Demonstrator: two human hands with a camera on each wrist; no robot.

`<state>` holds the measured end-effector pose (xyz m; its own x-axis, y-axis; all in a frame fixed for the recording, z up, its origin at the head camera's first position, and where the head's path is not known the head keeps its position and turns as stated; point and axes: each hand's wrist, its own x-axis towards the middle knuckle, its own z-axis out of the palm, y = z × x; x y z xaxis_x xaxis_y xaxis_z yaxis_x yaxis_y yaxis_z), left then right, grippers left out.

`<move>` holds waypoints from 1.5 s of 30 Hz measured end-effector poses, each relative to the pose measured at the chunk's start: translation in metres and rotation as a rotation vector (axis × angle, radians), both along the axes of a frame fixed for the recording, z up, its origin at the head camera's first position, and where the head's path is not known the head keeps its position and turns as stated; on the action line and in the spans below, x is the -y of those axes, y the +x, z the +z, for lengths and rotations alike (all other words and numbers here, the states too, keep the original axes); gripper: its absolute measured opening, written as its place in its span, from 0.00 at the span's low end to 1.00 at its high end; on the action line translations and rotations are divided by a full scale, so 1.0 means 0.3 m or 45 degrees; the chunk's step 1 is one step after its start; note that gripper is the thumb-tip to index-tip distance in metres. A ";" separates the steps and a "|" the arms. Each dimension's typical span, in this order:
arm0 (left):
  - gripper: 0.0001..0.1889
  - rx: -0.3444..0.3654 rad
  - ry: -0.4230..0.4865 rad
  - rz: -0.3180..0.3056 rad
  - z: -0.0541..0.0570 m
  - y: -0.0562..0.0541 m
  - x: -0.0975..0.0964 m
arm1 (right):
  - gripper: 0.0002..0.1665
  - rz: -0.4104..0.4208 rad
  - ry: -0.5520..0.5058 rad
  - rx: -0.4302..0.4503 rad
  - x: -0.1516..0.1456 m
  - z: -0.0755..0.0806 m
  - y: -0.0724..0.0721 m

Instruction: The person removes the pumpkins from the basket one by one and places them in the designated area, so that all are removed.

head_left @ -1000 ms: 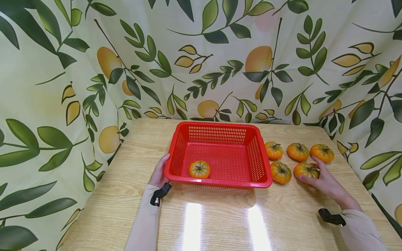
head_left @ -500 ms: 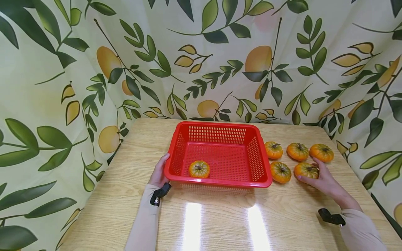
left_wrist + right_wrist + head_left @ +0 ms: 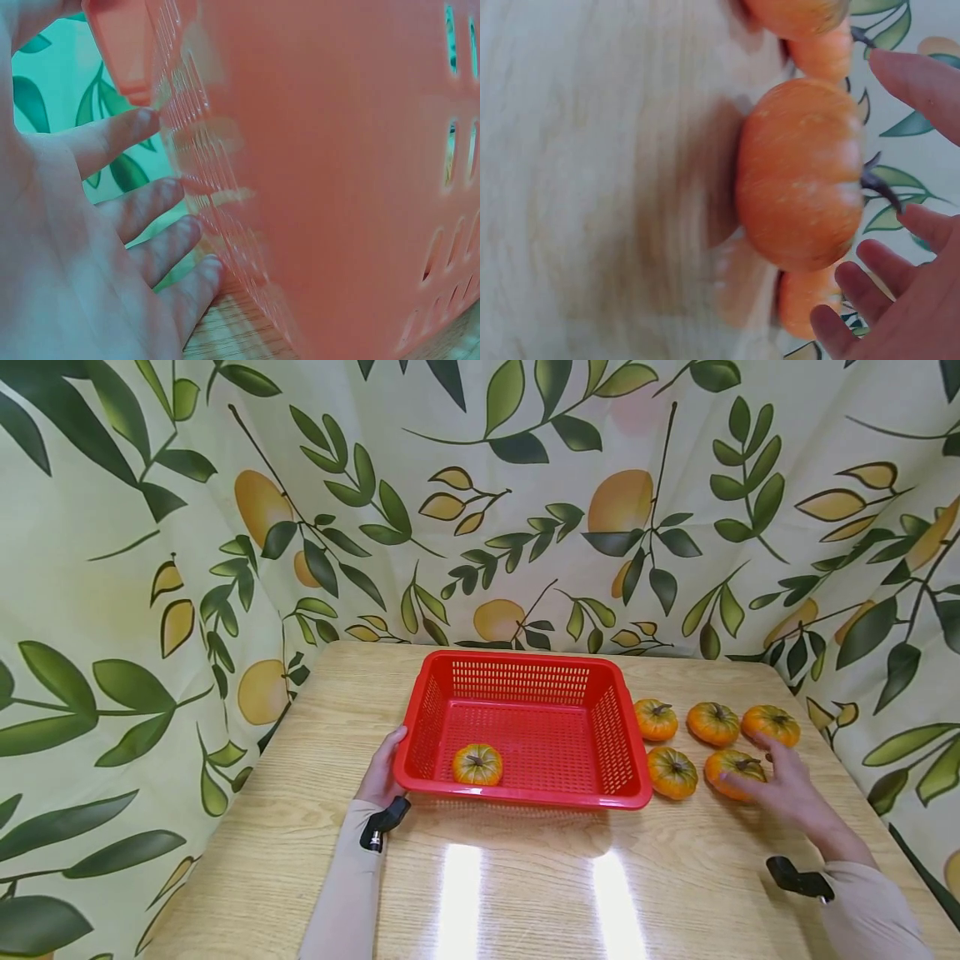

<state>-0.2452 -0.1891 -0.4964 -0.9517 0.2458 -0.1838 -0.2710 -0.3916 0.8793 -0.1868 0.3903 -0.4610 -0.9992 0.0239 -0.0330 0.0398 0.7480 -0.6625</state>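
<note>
A red plastic basket (image 3: 517,799) with slotted walls stands on the table, one small orange pumpkin (image 3: 477,765) in its near left part. At its left side is my left hand (image 3: 380,772); the left wrist view shows its fairly straight, spread fingers (image 3: 191,285) touching the outer wall (image 3: 337,172). Farther right, my right hand (image 3: 791,789) is spread around the near right side of another pumpkin (image 3: 722,764). The right wrist view shows a gap between the fingers and this pumpkin (image 3: 799,176), whose dark stem points toward the hand.
Several more pumpkins sit right of the basket: two along its right side (image 3: 654,718), one farther back (image 3: 712,723) and one at the far right (image 3: 772,724). A leaf-patterned cloth (image 3: 540,468) hangs behind the wooden table (image 3: 525,885).
My right hand has drawn back a little to the right, its fingers opening away from the pumpkin, which stays where it was. The left hand and the basket have not moved.
</note>
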 end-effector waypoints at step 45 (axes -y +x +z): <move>0.24 0.002 0.097 -0.020 0.010 -0.001 0.001 | 0.33 0.024 -0.302 -0.362 0.436 0.300 -0.114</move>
<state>-0.2454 -0.1893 -0.4934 -0.9473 0.2743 -0.1655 -0.2791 -0.4529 0.8468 -0.2211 0.2593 -0.3708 -0.9694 0.0301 0.2437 -0.1833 0.5714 -0.7999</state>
